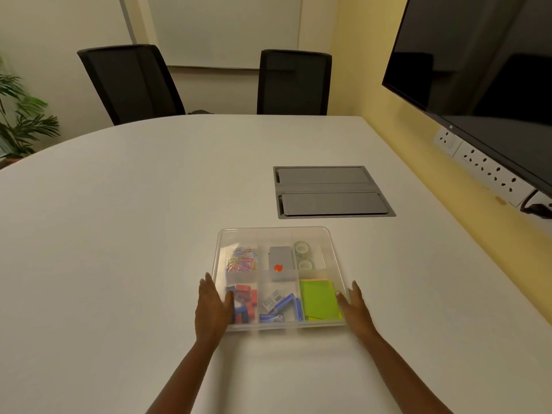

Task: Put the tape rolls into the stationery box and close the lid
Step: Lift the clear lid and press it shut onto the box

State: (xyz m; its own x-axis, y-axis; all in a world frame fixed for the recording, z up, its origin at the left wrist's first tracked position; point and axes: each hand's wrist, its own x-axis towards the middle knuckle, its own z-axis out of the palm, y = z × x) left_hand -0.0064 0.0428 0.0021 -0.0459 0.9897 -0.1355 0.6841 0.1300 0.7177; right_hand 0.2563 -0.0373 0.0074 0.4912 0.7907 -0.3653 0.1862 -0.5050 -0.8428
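A clear plastic stationery box (274, 230) lies on the white table in front of me, with its translucent lid (327, 243) lying over it. Through the lid I see two pale green tape rolls (303, 256) in the far right compartment. Other compartments hold coloured paper clips, a grey item with a red dot, red and blue clips, staple boxes and green sticky notes. My left hand (210, 306) lies flat along the box's left side near the front corner, thumb over the lid's edge. On the opposite side, my right hand (355, 309) does the same.
A grey cable hatch (331, 191) is set into the table just beyond the box. Two black chairs (131, 82) (294, 82) stand at the far edge. A large dark screen (478, 70) and wall sockets (484, 168) are on the right, a plant (21, 121) at far left.
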